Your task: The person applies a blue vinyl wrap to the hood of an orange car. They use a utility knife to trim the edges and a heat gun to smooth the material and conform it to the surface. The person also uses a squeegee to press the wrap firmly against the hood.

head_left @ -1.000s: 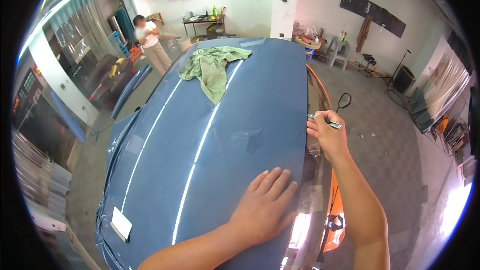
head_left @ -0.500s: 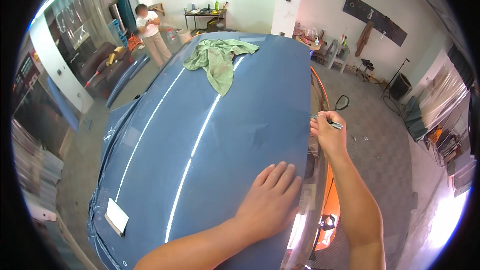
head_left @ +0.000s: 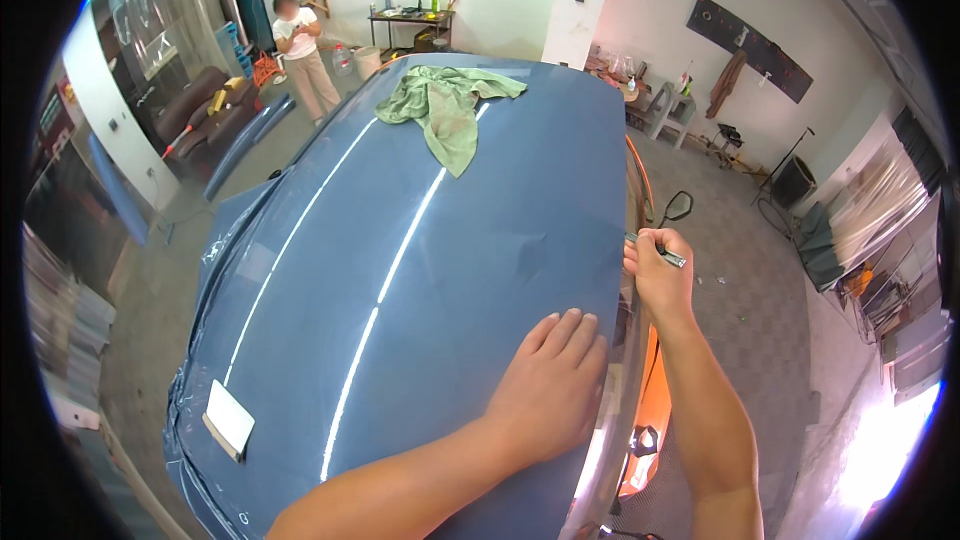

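Our right hand (head_left: 660, 268) is at the right edge of the blue sheet (head_left: 450, 275), with its grip pinching a slim tool (head_left: 674, 259) between thumb and fingers. One end of that tool shows on the near right of the grip, away from the sheet; the other pokes out a little on the left, at the sheet's edge. So its long axis runs across the edge at a slant, while the sheet's own length stretches away from us. Whether the tip touches the sheet or lies just off it, we cannot tell.

Our left hand (head_left: 550, 380) rests palm down on the sheet, near the same edge but closer to us, its fingers straight, close together and pinching nothing. The right hand is the nearer one to the stretch of edge by the tip; the left is well apart from the tool.

On the sheet's far part we see a crumpled green cloth (head_left: 445, 120), and at its near left corner a white flat block (head_left: 230, 422). Beyond its right edge, an orange panel (head_left: 650, 410) shows beside our right forearm.
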A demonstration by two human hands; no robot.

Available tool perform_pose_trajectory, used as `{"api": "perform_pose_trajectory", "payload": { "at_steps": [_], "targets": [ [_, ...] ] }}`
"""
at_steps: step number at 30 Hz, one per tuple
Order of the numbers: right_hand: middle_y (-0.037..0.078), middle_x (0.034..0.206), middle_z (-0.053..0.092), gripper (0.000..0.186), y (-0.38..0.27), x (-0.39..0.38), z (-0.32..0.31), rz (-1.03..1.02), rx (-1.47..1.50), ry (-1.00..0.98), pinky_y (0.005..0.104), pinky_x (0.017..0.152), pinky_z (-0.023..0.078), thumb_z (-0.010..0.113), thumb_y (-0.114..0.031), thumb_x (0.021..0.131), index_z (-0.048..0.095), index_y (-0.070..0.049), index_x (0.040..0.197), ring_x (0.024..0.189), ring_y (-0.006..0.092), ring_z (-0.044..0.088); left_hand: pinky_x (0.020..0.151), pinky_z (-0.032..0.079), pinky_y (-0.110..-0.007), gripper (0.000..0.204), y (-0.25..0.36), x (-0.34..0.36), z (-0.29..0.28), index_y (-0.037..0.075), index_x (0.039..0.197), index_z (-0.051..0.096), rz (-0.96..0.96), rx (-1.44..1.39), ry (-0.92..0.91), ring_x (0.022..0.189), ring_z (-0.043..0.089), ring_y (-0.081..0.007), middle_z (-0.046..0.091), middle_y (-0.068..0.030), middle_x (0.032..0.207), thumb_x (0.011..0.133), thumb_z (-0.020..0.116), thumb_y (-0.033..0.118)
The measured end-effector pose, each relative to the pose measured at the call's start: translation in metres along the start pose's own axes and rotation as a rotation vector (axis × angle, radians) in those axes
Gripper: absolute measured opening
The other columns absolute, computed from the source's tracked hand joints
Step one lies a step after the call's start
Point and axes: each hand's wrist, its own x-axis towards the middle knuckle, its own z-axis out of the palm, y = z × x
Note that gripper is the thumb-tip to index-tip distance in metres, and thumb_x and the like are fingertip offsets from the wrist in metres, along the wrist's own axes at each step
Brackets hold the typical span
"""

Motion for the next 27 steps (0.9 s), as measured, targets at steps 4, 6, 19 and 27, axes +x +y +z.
{"api": "perform_pose_trajectory", "payload": {
  "at_steps": [4,6,19,27],
  "targets": [
    [0.008,0.091,0.070,0.023,-0.002,-0.009,0.000,0.012,0.006,0.005,0.0263,0.073,0.056,0.060,-0.019,0.103,0.062,0.003,0.106,0.080,0.0122,0.068,0.124,0.029,-0.049,0.051,-0.002,0.000,0.002,-0.006,0.136,0.057,-0.004,-0.018,0.010,0.146,0.043,-0.0356,0.052,-0.0228,0.150,0.092,0.063,0.020],
    [0.009,0.093,0.071,0.023,-0.001,-0.013,-0.002,0.008,-0.009,0.005,0.0262,0.074,0.057,0.059,-0.018,0.104,0.063,0.004,0.107,0.081,0.0125,0.069,0.124,0.029,-0.048,0.051,-0.003,0.000,0.003,-0.007,0.136,0.057,-0.004,-0.019,0.019,0.146,0.043,-0.0354,0.052,-0.0228,0.150,0.092,0.062,0.018],
    [0.015,0.101,0.072,0.024,0.008,-0.061,-0.012,-0.042,-0.015,-0.002,0.0283,0.080,0.060,0.056,-0.013,0.105,0.062,0.009,0.110,0.086,0.0152,0.071,0.124,0.030,-0.048,0.055,-0.007,-0.001,0.013,-0.008,0.134,0.058,-0.012,-0.076,0.114,0.144,0.046,-0.0363,0.055,-0.0241,0.147,0.081,0.063,0.007],
    [0.016,0.105,0.070,0.021,0.004,-0.103,-0.018,-0.010,-0.038,0.005,0.0317,0.084,0.062,0.055,-0.008,0.106,0.060,0.011,0.112,0.092,0.0188,0.072,0.123,0.032,-0.048,0.055,-0.013,-0.001,0.021,-0.008,0.132,0.060,0.001,-0.103,0.139,0.142,0.048,-0.0370,0.057,-0.0243,0.145,0.080,0.066,0.009]
  ]
}}
